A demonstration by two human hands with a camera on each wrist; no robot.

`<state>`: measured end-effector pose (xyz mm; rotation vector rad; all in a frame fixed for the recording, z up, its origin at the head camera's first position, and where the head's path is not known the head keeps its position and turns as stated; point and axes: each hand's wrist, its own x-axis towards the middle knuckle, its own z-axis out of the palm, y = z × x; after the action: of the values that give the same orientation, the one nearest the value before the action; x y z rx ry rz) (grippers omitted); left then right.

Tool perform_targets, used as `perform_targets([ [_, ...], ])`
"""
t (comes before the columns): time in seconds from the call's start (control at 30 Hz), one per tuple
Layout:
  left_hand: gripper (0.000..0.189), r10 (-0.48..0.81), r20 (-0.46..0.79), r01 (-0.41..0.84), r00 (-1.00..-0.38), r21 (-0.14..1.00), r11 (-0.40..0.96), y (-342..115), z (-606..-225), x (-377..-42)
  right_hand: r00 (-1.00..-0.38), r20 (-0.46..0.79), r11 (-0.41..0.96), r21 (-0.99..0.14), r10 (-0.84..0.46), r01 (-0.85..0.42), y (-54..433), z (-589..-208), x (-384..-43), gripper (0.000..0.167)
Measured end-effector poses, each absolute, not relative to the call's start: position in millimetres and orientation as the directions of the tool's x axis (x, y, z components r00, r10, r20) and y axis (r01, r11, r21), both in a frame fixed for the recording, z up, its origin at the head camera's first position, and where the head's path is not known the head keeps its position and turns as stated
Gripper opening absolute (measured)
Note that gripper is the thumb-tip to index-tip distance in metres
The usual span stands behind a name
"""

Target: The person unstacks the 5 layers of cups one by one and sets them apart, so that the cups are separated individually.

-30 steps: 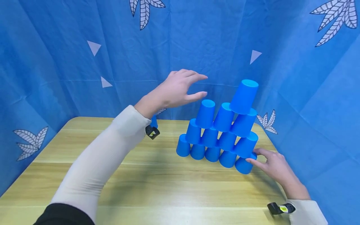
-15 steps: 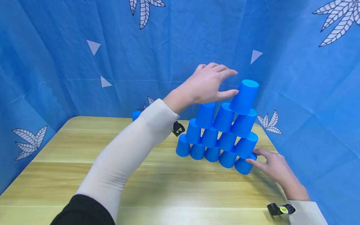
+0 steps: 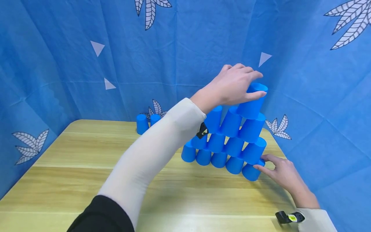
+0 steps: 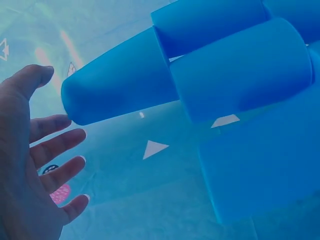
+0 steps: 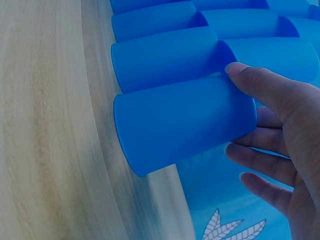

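Note:
Upside-down blue cups form a stepped pyramid at the right of the table. A single cup point(image 3: 250, 109) tops it, above the right end of a row of three. My left hand point(image 3: 233, 84) is at this top cup, fingers spread; in the left wrist view, the thumb stands apart from the cup and one fingertip is at the edge of its base, contact unclear. My right hand point(image 3: 285, 172) holds the rightmost bottom cup point(image 5: 180, 125), thumb on the near side and fingers on the far side. My left forearm covers part of the pyramid's left side.
Two more blue cups, a left one point(image 3: 142, 124) and a right one point(image 3: 155, 119), stand upside down near the table's back edge; my left sleeve partly covers the right one. The wooden table point(image 3: 72, 167) meets blue patterned cloth point(image 3: 130, 58) at the back and sides.
My left hand has moved right, from above the pyramid's left side to the top cup. My right hand has stayed at the bottom right cup. The pyramid's cups keep their places.

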<state>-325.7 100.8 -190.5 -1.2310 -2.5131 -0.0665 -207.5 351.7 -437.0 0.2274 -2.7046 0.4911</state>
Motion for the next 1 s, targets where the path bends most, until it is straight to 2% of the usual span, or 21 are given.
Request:
perform_targets([
  [0.23,0.067,0.763,0.286,0.782,-0.580,-0.067,0.620,111.5,-195.4,-328.7,-0.932,0.357,0.930,-0.317,-0.067,-0.189,350.8,-436.0,-205.1,0.046],
  [0.53,0.063,0.760,0.320,0.792,-0.566,-0.043,0.609,107.1,-194.8,-328.5,-0.929,0.363,0.932,-0.309,-0.070,-0.191,349.5,-433.4,-202.7,0.044],
  [0.8,0.061,0.731,0.420,0.800,-0.538,-0.020,0.600,70.4,-186.3,-326.6,-0.919,0.386,0.935,-0.288,-0.083,-0.206,349.1,-430.9,-198.5,0.043],
  [1.0,0.060,0.689,0.457,0.779,-0.563,0.016,0.626,33.3,-187.4,-331.3,-0.936,0.347,0.937,-0.302,-0.065,-0.177,345.7,-429.0,-196.7,0.046],
])
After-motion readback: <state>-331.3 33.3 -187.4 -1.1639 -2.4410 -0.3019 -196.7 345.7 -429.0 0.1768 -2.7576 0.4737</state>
